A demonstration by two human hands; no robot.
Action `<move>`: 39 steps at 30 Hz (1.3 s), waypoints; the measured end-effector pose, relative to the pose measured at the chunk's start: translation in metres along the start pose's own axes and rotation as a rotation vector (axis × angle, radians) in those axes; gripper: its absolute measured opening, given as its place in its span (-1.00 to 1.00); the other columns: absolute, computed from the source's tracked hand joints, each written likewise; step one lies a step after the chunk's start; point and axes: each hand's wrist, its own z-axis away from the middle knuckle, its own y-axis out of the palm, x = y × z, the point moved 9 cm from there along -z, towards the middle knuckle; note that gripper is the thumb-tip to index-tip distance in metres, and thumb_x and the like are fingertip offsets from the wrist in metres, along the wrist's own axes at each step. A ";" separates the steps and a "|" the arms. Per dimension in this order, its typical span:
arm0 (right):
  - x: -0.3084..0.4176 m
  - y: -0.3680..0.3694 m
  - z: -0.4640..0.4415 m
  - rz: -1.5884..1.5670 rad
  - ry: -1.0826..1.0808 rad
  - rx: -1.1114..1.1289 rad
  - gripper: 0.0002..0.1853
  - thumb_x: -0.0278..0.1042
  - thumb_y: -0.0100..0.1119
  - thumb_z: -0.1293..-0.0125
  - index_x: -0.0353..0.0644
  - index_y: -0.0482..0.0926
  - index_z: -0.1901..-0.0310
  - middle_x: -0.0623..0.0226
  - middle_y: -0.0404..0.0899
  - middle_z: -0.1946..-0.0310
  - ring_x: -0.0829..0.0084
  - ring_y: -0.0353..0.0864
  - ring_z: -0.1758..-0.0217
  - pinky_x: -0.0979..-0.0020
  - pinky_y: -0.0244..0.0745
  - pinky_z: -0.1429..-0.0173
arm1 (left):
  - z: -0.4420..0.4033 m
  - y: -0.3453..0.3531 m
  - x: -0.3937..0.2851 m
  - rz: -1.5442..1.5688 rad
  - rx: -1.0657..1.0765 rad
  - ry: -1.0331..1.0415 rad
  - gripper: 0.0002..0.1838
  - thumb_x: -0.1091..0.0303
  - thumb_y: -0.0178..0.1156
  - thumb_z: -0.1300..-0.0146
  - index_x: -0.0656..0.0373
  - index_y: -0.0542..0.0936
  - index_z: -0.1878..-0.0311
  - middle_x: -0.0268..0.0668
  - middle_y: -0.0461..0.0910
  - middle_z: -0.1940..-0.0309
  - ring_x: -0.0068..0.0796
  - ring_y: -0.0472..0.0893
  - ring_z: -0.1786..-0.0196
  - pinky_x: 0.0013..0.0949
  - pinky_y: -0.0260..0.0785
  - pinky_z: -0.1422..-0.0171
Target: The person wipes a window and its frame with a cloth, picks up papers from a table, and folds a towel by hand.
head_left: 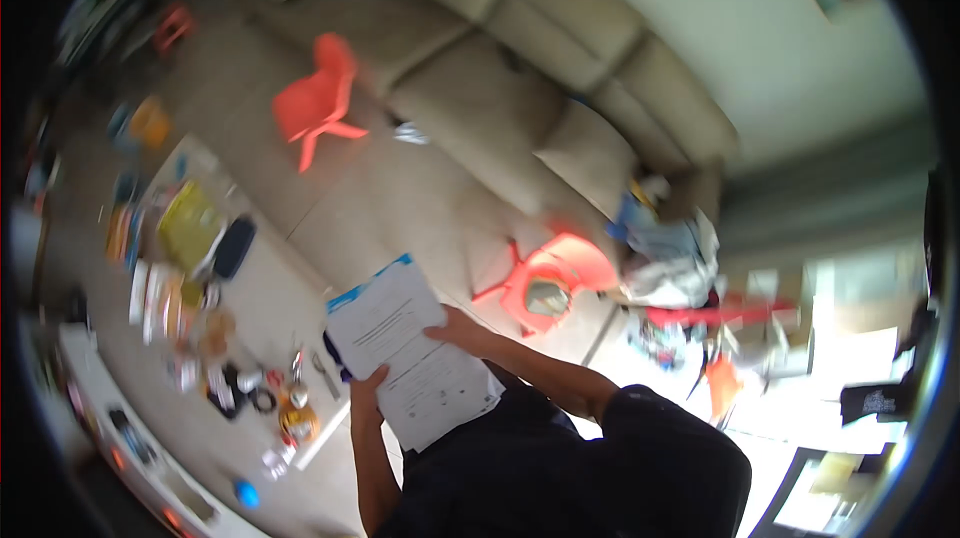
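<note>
A few printed paper sheets (405, 338) with a blue strip along the top edge are held in front of my body, tilted in view. My left hand (368, 388) grips their left edge, its thumb resting on the page. On the opposite edge my right hand (458, 330) is closed, thumb on top and the other fingers hidden behind the paper. The print is too blurred to read. A dark object partly shows behind the sheets on the left.
A long table (290, 288) on the left bears many small items, including a yellow-green bag (192, 226) and a dark case (234, 247). Red chairs (318, 103) stand before a beige sofa (480, 68); the nearer red chair (570, 268) holds an object. Bags (672, 253) lie on the right.
</note>
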 end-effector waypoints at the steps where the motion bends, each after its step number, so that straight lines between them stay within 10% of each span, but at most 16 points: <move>1: 0.014 0.002 0.019 -0.011 -0.037 0.001 -0.36 -0.30 0.28 -0.28 -0.38 0.31 -0.33 0.06 0.52 -0.18 0.28 0.46 -0.28 0.25 0.36 -0.36 | -0.006 -0.008 0.011 -0.035 0.034 -0.015 -0.31 0.55 0.31 -0.10 0.36 0.32 -0.33 -0.03 0.53 -0.14 -0.03 0.55 -0.15 -0.05 0.48 -0.22; 11: -0.052 -0.042 0.143 -0.623 -0.144 -0.259 -0.36 -0.37 0.22 -0.27 -0.35 0.28 -0.36 0.02 0.45 -0.24 0.16 0.46 -0.29 0.18 0.36 -0.38 | 0.027 0.091 0.015 -0.533 0.216 0.006 -0.40 0.34 0.31 -0.21 0.45 0.40 -0.26 -0.03 0.58 -0.06 -0.12 0.60 -0.04 -0.18 0.43 -0.16; 17: -0.073 -0.077 0.229 -0.842 -0.296 -0.404 -0.39 -0.43 0.21 -0.24 -0.40 0.31 -0.32 0.04 0.48 -0.19 0.17 0.50 -0.23 0.19 0.40 -0.33 | 0.029 0.119 0.102 -0.478 0.493 -0.458 -0.32 0.28 0.27 -0.18 0.42 0.33 -0.32 0.03 0.52 -0.10 -0.05 0.54 -0.11 -0.13 0.35 -0.24; 28: -0.096 -0.187 0.302 -0.462 -0.353 -0.458 -0.34 -0.28 0.30 -0.26 -0.28 0.33 -0.36 0.15 0.54 -0.15 0.34 0.52 -0.22 0.29 0.46 -0.26 | 0.080 0.215 0.158 -0.698 0.405 -0.315 -0.20 0.39 0.28 0.02 0.36 0.28 -0.36 0.06 0.49 -0.10 0.05 0.54 -0.10 -0.01 0.40 -0.23; 39: -0.176 -0.335 0.327 -0.861 -0.144 -0.315 -0.41 0.04 0.11 -0.39 -0.23 0.41 -0.28 0.12 0.60 -0.05 0.31 0.64 -0.04 0.26 0.54 -0.17 | 0.123 0.373 0.249 -0.468 0.528 -0.201 -0.11 0.48 0.22 0.11 0.37 0.17 -0.40 0.13 0.42 -0.17 0.15 0.48 -0.20 0.09 0.36 -0.31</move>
